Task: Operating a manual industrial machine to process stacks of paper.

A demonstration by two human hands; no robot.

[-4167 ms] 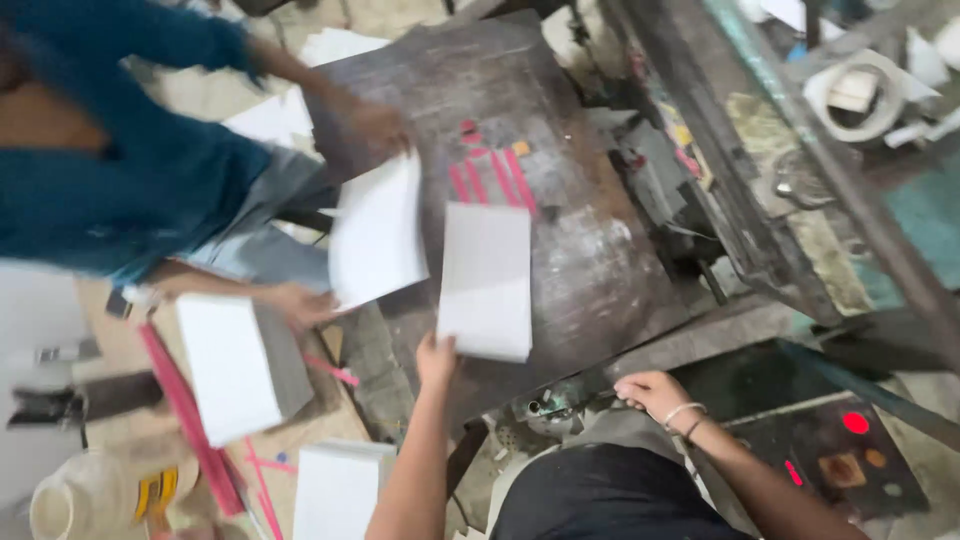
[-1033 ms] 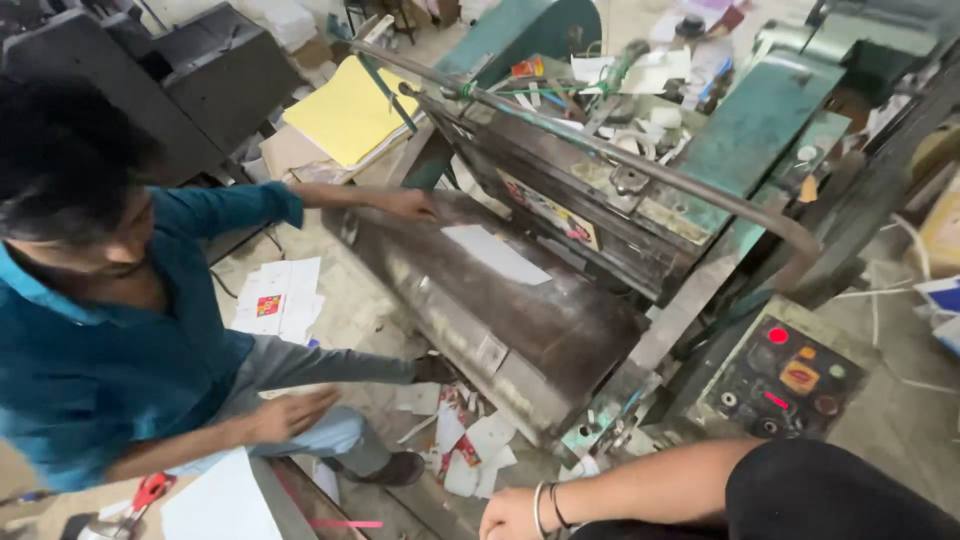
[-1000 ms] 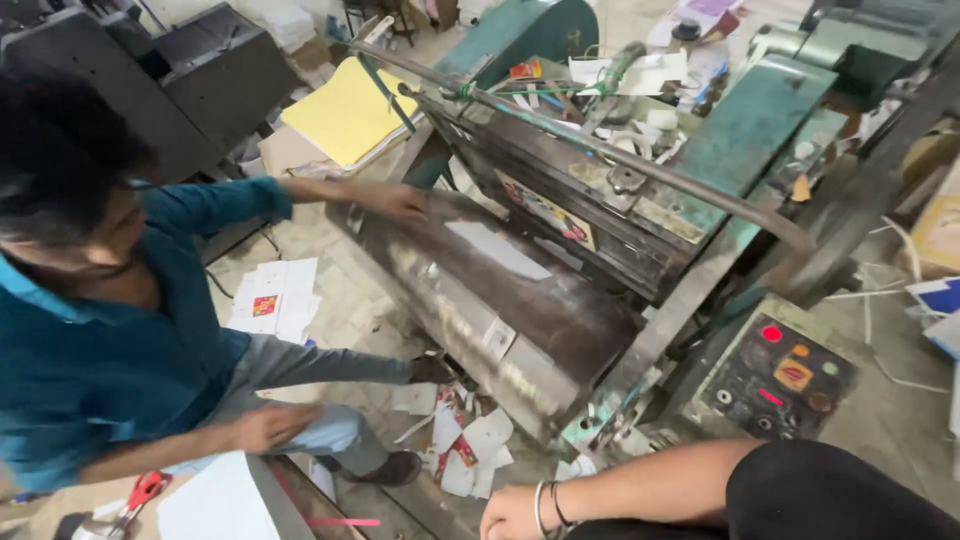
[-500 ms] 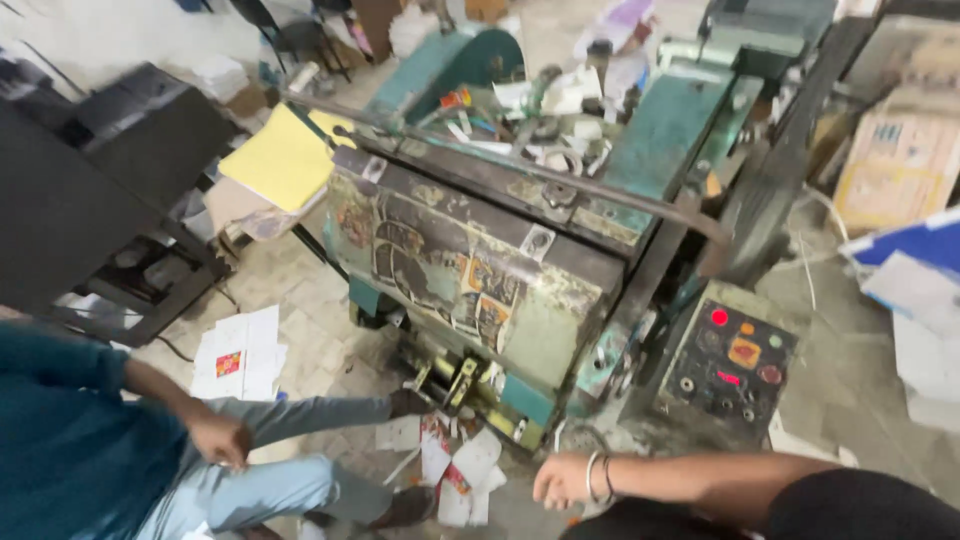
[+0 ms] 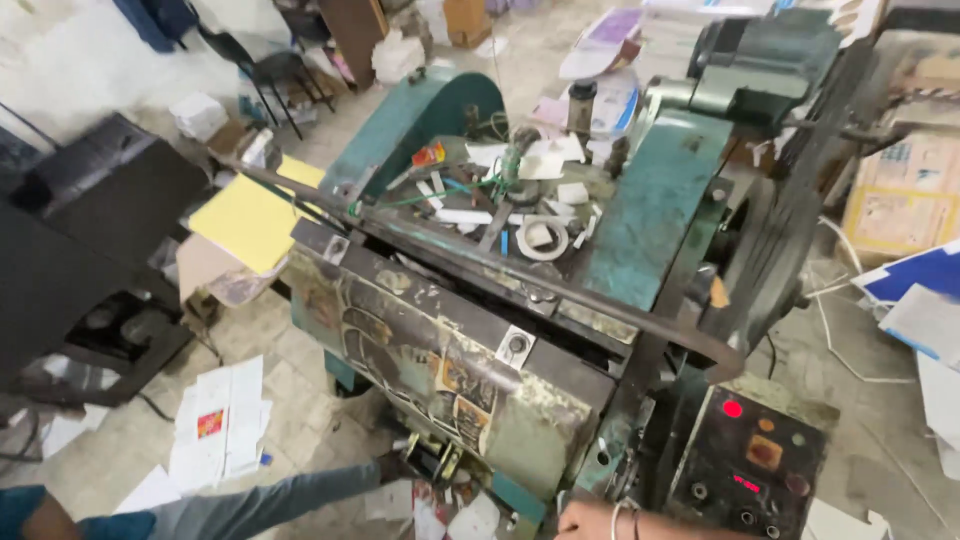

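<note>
My right hand [image 5: 585, 520] rests beside the worn green metal press machine [image 5: 520, 300], near its black control box [image 5: 750, 465]. I cannot tell whether its fingers are closed. My left hand is out of view.

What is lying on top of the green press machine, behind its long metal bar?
On the green press machine, behind the long metal bar, lie a roll of tape, white paper scraps and tangled wires. What is beneath that clutter is covered and cannot be seen.
</note>
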